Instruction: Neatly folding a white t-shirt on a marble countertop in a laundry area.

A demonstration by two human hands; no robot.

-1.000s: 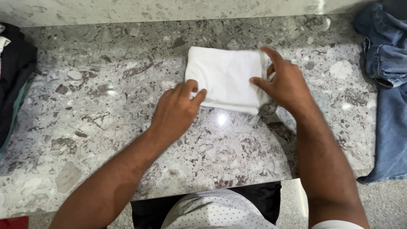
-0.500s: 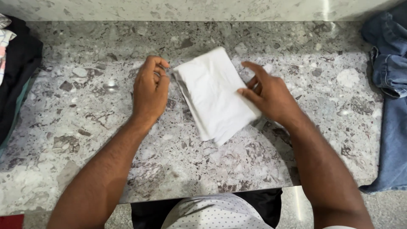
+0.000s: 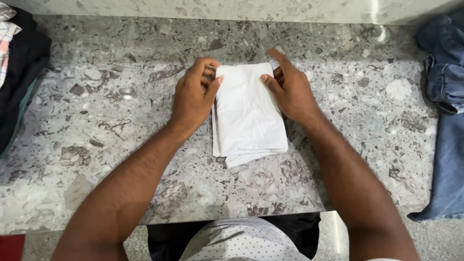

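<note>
A folded white cloth lies lengthwise on the speckled grey stone counter, its long side running toward me. My left hand pinches the cloth's far left corner between thumb and fingers. My right hand pinches the far right corner in the same way. The near end of the cloth rests flat, with its layered edges showing.
Blue jeans hang over the counter's right side. A pile of dark and striped clothes sits at the left edge. A stone backsplash runs along the far side. The counter's front edge is close to my body.
The cloth has been turned from lying crosswise to lying lengthwise. Both hands moved from its sides to its far corners and now grip them.
</note>
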